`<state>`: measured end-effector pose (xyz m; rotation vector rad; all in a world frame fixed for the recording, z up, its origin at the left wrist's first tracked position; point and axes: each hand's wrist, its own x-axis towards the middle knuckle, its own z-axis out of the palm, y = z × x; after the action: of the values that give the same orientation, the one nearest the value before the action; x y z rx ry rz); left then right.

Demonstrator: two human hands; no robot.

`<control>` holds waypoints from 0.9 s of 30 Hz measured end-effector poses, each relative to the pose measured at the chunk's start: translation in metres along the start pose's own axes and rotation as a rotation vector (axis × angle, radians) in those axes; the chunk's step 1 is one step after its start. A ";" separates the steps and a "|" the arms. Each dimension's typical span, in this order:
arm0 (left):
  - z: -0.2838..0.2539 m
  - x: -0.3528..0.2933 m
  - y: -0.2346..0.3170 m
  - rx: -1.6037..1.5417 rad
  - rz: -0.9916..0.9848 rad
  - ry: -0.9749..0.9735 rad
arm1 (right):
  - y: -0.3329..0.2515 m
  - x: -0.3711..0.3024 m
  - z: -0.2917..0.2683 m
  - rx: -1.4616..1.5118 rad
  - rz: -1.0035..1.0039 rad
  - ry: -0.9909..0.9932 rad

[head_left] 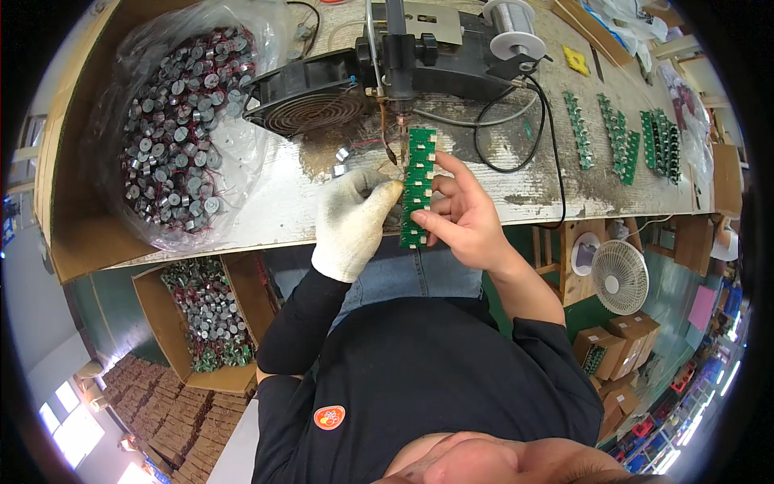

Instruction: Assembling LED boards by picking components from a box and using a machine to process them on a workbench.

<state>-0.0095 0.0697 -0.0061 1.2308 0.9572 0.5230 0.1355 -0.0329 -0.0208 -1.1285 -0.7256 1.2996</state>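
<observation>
A long green circuit board strip (418,173) is held upright over the worn workbench (274,202), just under the tip of a soldering fixture (399,48). My right hand (468,218), bare, grips the strip from the right, thumb on its lower part and fingers behind it. My left hand (355,218), in a white glove, pinches the strip's left edge about halfway up. Two small silver cylindrical parts (341,161) lie on the bench beside the glove.
A clear plastic bag full of small silver cylindrical parts (181,129) fills the bench's left. A black fan (310,97), a solder spool (512,20) and a black cable (524,153) sit behind the strip. More green board strips (617,133) lie right. A cardboard box of parts (205,310) and a white fan (619,277) are below.
</observation>
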 end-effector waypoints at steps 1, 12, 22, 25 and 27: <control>0.001 0.001 -0.004 -0.040 -0.007 0.007 | 0.002 -0.001 -0.001 -0.011 0.007 0.012; 0.001 -0.001 -0.005 -0.050 0.003 0.031 | 0.000 -0.003 0.001 0.019 0.030 0.021; -0.002 0.000 -0.006 -0.044 -0.005 -0.027 | 0.005 -0.004 0.000 -0.015 0.010 0.020; -0.002 0.001 -0.007 -0.025 0.000 -0.031 | 0.004 -0.004 0.000 -0.018 0.004 0.018; -0.002 0.002 -0.007 -0.029 -0.003 -0.035 | 0.003 -0.004 0.000 -0.019 0.001 0.016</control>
<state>-0.0113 0.0699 -0.0134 1.2084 0.9194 0.5099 0.1335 -0.0369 -0.0231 -1.1536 -0.7270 1.2857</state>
